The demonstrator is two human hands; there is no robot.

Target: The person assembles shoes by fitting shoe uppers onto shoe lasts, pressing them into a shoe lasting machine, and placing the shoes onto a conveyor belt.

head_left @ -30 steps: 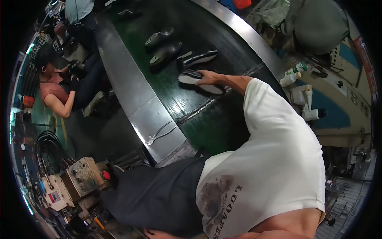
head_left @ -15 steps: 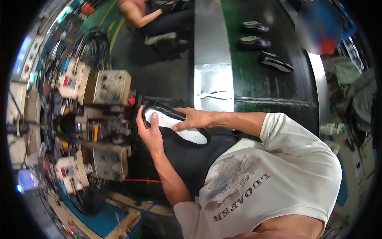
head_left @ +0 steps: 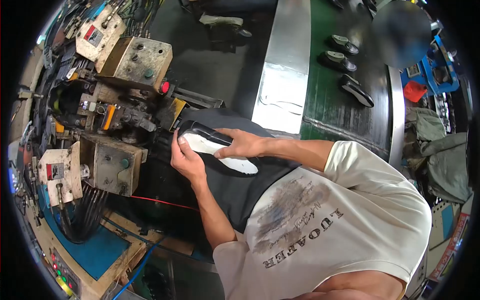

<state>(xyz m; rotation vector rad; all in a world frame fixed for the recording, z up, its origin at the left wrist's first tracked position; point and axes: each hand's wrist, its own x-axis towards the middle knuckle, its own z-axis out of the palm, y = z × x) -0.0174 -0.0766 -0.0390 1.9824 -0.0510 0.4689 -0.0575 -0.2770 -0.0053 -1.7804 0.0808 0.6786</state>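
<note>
A black shoe (head_left: pixel 204 145), its long white bottom face turned up, is held in both hands above my lap. My left hand (head_left: pixel 189 162) is closed round its left end, with the thumb lying on the white face and the fingers along the outer edge. Gripping the shoe near its middle is my right hand (head_left: pixel 244 144), its thumb pressed on the white face. The right hand's fingers pass over the black side and are partly hidden. Beyond the shoe stands a machine (head_left: pixel 117 117) with grimy metal parts, apart from both hands.
Two beige control boxes (head_left: pixel 141 61) flank the machine's middle, and a red button (head_left: pixel 164 87) sticks out nearby. Several black shoes (head_left: pixel 357 91) lie on a green belt (head_left: pixel 320 107) beside a metal strip (head_left: pixel 285 40). A blue hose (head_left: pixel 137 270) runs at lower left.
The view has shifted, bringing the machine and the belt's shoes into different places. Both hands keep the same hold on the shoe. The other person's upper body has left the view.
</note>
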